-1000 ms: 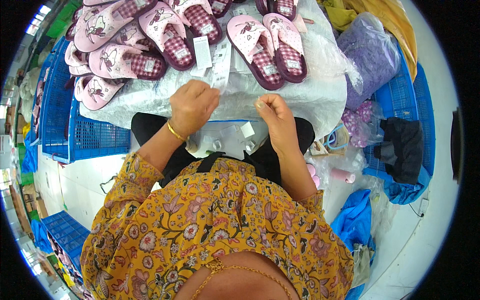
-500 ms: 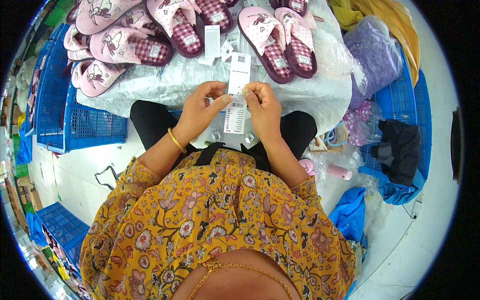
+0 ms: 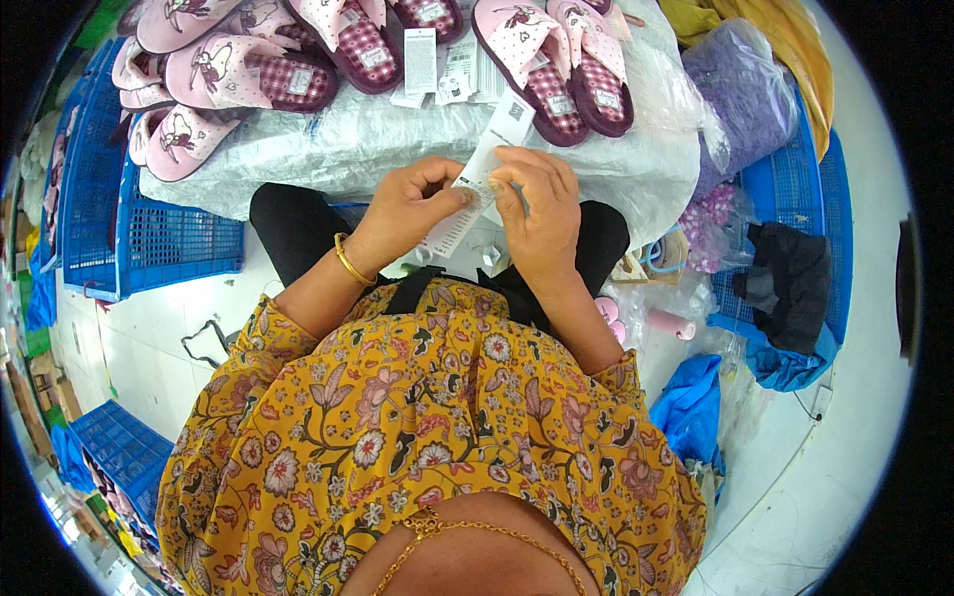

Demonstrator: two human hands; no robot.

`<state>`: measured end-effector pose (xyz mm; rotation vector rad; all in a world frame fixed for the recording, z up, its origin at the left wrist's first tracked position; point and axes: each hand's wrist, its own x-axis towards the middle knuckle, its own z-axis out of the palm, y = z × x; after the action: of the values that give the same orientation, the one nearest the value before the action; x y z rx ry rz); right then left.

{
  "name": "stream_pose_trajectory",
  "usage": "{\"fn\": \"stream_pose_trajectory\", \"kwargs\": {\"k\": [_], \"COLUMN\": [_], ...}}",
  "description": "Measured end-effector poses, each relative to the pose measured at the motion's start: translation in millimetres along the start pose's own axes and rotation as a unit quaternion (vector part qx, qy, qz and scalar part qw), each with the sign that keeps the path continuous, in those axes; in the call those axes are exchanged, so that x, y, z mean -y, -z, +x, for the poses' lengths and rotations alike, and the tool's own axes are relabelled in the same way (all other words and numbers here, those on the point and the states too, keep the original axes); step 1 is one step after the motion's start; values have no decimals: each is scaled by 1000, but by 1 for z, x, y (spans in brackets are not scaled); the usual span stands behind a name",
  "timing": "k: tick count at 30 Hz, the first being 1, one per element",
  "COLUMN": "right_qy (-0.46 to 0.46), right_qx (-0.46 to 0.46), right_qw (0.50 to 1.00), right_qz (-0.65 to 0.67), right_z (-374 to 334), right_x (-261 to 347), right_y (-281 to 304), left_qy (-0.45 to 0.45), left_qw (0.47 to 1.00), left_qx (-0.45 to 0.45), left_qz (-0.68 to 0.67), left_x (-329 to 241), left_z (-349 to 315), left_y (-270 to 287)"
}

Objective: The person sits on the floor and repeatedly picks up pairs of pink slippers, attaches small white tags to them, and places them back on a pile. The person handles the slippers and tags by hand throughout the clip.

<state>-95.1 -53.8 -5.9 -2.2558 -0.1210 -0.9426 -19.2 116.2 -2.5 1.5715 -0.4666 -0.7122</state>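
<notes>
Plastic-covered surface (image 3: 338, 149) between blue crates (image 3: 184, 238); left hand (image 3: 407, 211), right hand (image 3: 542, 207) pinch white tag (image 3: 481, 167).

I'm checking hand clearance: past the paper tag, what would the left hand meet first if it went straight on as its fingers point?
Most likely the right hand, just across the printed paper tag from the left hand, though depth is unclear.

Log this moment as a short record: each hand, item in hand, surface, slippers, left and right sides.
left hand: at the white tag's left edge
right hand: pinching its right edge
item: long, printed, top leaning right
surface: covered in translucent plastic
slippers: pink, checked insoles, mostly toward the far edge
left side: blue crate
right side: plastic-wrapped purple bundle, black cloth
</notes>
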Motion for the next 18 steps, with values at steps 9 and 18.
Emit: {"fn": "stream_pose_trajectory", "kwargs": {"k": [9,18], "right_qy": [-37,-228], "right_qx": [-4,-31], "right_qw": [997,956], "right_qz": [62,184], "right_z": [-16,-25], "right_x": [2,-2], "right_y": [-1,-5], "left_qy": [-91,-33], "left_qw": [993,996], "left_qx": [27,-50], "left_qz": [66,-68], "left_x": [-3,4], "left_z": [1,5], "left_y": [-4,1]}}
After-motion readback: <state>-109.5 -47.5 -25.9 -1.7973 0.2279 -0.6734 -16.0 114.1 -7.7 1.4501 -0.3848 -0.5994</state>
